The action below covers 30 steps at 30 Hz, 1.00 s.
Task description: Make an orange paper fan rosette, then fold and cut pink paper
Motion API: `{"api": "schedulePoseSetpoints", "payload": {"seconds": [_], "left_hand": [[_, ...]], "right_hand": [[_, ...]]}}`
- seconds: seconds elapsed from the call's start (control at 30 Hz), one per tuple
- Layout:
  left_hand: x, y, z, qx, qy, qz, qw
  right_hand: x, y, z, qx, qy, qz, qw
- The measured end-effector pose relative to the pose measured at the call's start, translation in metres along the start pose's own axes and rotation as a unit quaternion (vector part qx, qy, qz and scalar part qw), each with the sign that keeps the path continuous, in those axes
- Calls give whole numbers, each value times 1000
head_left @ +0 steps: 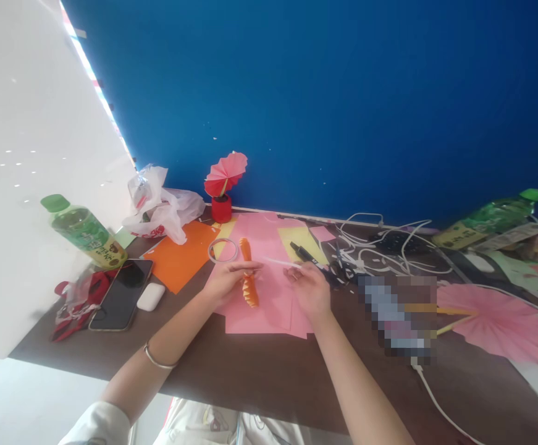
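An orange folded paper piece with a zigzag edge is pinched in my left hand, standing roughly upright over pink sheets. My right hand is closed beside a thin white strip, its fingers curled near the strip's right end. The strip reaches leftward toward the orange piece; whether its left end touches that piece is too blurred to tell. Just above my left hand lies a round silvery ring. A black pen rests beyond my right hand, on yellow paper.
A paper flower in a red pot stands by the blue wall. Left are a plastic bag, green bottle, phone and white case. Right are scissors, white cables, another bottle and a pink paper fan.
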<state>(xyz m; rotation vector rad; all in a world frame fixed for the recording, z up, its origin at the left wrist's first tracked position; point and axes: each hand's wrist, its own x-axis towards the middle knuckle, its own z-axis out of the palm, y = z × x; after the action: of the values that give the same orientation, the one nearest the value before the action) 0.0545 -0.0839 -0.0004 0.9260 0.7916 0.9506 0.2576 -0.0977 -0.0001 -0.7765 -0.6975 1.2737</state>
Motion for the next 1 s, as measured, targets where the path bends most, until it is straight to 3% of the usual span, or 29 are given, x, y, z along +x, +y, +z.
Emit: {"api": "schedulePoseSetpoints", "payload": {"seconds": [0.17, 0.37, 0.5, 0.7, 0.87, 0.93, 1.0], "left_hand": [[-8, 0, 13, 78, 43, 15, 996], [-10, 3, 14, 88, 18, 29, 996], [-8, 0, 14, 70, 35, 36, 996], [-8, 1, 11, 52, 26, 34, 998], [-9, 2, 7, 75, -28, -7, 997], [-9, 3, 6, 74, -49, -16, 996], [-9, 3, 6, 74, -50, -17, 996]], "right_hand": [[-13, 12, 16, -143, -43, -30, 988], [-24, 16, 24, -257, -40, -26, 965], [-25, 15, 27, -275, -63, -19, 959], [-25, 12, 24, -249, -158, -46, 954], [-28, 5, 29, -387, -81, -158, 905], [-30, 1, 33, -423, -73, -207, 879], [-32, -2, 35, -433, -78, -218, 871]]}}
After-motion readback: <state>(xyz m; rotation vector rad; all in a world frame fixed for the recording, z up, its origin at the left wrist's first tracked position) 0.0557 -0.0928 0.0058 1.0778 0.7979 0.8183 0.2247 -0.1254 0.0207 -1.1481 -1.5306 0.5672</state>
